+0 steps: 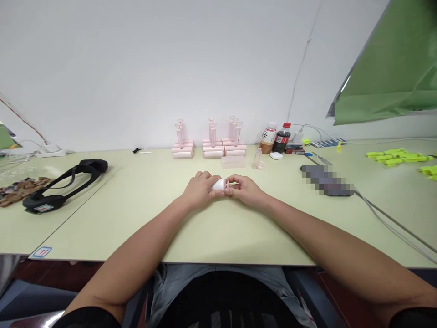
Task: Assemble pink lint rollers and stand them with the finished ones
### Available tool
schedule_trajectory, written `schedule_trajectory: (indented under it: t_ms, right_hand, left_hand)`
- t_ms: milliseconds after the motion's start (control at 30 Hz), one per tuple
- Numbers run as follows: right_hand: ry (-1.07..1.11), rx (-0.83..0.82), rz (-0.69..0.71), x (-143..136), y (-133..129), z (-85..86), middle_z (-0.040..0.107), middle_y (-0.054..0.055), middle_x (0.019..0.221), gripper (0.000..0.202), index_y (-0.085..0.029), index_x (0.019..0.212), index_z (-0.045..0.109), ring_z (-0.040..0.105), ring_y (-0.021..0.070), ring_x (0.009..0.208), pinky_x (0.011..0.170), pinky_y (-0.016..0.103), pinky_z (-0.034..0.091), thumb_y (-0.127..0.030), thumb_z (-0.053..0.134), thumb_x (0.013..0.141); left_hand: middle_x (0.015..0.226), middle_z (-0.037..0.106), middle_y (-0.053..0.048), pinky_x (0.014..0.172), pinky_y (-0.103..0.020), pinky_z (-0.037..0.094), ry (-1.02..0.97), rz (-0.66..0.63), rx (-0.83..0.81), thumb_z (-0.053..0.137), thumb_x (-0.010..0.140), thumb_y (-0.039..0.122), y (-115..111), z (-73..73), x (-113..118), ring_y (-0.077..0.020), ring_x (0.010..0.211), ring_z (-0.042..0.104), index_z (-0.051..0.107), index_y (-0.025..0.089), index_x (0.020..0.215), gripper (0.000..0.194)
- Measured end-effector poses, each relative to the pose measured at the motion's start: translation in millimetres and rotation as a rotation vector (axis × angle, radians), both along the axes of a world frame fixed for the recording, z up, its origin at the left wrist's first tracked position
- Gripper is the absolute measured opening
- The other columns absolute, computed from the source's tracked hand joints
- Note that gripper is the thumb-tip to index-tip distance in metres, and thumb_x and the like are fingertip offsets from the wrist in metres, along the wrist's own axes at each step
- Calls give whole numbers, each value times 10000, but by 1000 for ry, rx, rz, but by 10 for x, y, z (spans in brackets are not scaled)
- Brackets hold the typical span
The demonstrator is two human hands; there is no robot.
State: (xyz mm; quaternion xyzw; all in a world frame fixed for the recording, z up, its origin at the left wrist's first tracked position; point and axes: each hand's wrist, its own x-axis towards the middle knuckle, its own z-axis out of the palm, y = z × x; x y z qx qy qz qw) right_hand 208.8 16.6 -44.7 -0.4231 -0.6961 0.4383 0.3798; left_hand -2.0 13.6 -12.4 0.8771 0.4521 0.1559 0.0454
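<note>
Head view shows the left hand [201, 189] wrapped around a white roll [217, 185] over the pale green table [218, 241], while the right hand [246, 188] pinches a small pale pink part [227, 184] at the roll's right end. Just beyond the hands lies a translucent pink cover [233, 162], with a clear pink tube [256, 159] upright to its right. Farther back, pink boxes [213, 150] bearing upright pieces sit by the wall [205, 59], and 2 bottles [269, 138] stand to their right.

Looks like a small assembly workroom! Matching pink pieces [213, 154] stand ranked at twelve o'clock on the tabletop [112, 228], a numbered sticker [42, 252] at eight, yellow-green parts [398, 156] at three.
</note>
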Motion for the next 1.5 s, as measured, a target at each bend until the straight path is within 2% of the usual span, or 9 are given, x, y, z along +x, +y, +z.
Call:
schedule_trajectory:
  t_ms: [267, 433, 600, 867, 967, 1067, 1167, 1300, 1500]
  right_hand:
    - [34, -45, -8, -25, -19, 21, 718, 37, 847, 431, -181, 1056, 614, 672, 203, 802, 748, 325, 511, -420, 733, 718]
    - [63, 9, -54, -29, 24, -35, 635, 59, 1098, 510, -196, 1109, 562, 657, 172, 841, 732, 303, 521, -423, 752, 694]
    - [-16, 64, -121, -19, 39, -41, 605, 56, 1068, 497, -190, 1140, 545, 626, 152, 784, 711, 309, 512, -428, 707, 735]
    - [-49, 193, -119, -54, -46, 28, 623, 59, 1068, 447, -207, 1115, 569, 629, 171, 814, 753, 333, 534, -365, 717, 724]
    - [-67, 242, -115, -78, -80, 50, 627, 69, 1036, 464, -200, 1134, 569, 626, 183, 828, 771, 357, 548, -366, 710, 725]
    - [-105, 365, -112, -84, -86, 49, 621, 70, 1049, 467, -217, 1156, 577, 612, 200, 881, 822, 386, 546, -382, 702, 738]
    - [-138, 471, -86, -74, -82, 44, 617, 76, 1072, 474, -226, 1188, 575, 601, 213, 909, 843, 403, 541, -372, 693, 752]
    - [-143, 569, -7, -59, -97, 71, 602, 99, 1163, 484, -233, 1225, 563, 591, 234, 991, 862, 401, 527, -329, 682, 766]
    - [-152, 613, 17, -54, -104, 81, 615, 98, 1158, 442, -236, 1212, 579, 601, 233, 997, 854, 379, 526, -299, 665, 784]
  left_hand:
    - [1051, 540, -78, 798, -385, 425, -13, 48, 31, 453, 864, 647, -17, -51, 54, -276, 1001, 473, 568, 321, 1229, 502]
    - [1069, 544, -73, 826, -390, 430, 3, 46, 43, 500, 871, 579, -40, -52, 76, -264, 990, 479, 539, 309, 1263, 477]
    - [1084, 543, -70, 824, -387, 445, 0, 49, 39, 581, 846, 460, -46, -71, 88, -261, 995, 491, 532, 279, 1241, 438]
    - [1168, 525, -104, 840, -400, 450, -38, 153, 36, 578, 808, 548, -30, -139, 103, -290, 1070, 484, 479, 222, 1312, 609]
    - [1117, 543, -103, 839, -406, 444, -23, 160, 36, 565, 814, 541, -32, -140, 107, -293, 1033, 501, 524, 221, 1261, 551]
    - [1082, 550, -107, 852, -434, 437, -22, 161, 60, 574, 805, 535, -27, -136, 109, -306, 1022, 510, 595, 219, 1150, 468]
    - [1135, 553, -110, 897, -452, 426, -67, 137, 65, 609, 780, 517, -31, -119, 112, -309, 1067, 515, 601, 224, 1135, 461]
    - [1180, 590, -75, 877, -402, 455, -153, 41, -40, 627, 765, 454, -72, -63, 118, -278, 1070, 563, 505, 249, 1262, 552]
    - [1071, 664, -41, 758, -347, 483, -156, 54, -141, 588, 791, 466, -126, -7, 129, -257, 941, 635, 569, 265, 1161, 422]
